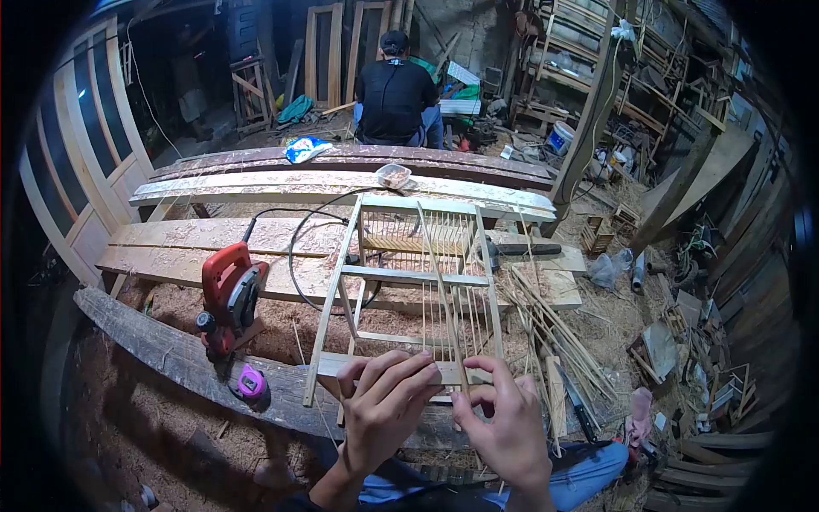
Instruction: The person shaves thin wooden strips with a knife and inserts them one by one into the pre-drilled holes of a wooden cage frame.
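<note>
A small wooden frame (415, 276) with side rails, crossbars and rows of thin slats rests before me on the boards. My left hand (384, 405) is closed over its near crossbar, fingers curled across the wood. Between the thumb and fingers of my right hand (505, 418) is the near end of a thin wooden stick (440, 286). That stick runs lengthwise over the frame, its far end at the top crossbar. The left thumb is mostly hidden.
A red electric planer (232, 294) and a pink tape measure (251, 382) are at left. Loose thin sticks (563, 337) and a knife-like tool (583, 414) lie at right. Long planks (341, 183) cross behind. A person (394, 98) sits farther back, facing away.
</note>
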Tool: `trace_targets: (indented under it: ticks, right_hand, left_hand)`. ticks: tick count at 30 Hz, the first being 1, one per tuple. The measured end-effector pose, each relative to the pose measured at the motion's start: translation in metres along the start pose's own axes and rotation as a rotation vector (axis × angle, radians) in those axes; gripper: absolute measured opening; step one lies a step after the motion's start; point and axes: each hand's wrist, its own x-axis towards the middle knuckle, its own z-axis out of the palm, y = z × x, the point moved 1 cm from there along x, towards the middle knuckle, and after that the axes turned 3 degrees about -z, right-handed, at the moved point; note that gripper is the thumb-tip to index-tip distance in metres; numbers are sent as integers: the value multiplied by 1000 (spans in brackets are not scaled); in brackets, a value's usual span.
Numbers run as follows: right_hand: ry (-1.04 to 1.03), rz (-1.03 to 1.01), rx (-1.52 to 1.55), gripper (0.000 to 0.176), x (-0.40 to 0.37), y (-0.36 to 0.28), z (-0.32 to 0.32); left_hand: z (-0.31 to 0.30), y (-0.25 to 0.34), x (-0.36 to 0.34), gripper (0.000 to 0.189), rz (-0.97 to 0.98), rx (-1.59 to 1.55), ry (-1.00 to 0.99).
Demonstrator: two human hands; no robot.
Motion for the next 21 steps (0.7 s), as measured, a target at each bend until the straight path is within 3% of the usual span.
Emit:
trace_targets:
  ticks: [15,21]
  right_hand:
    - [-94,-28,28,45,1,8,1]
    - [-73,-67,-54,46,1,3,4]
  left_hand:
    - [2,-1,0,25,21,19,11]
    - [-1,5,1,30,48,174,-100]
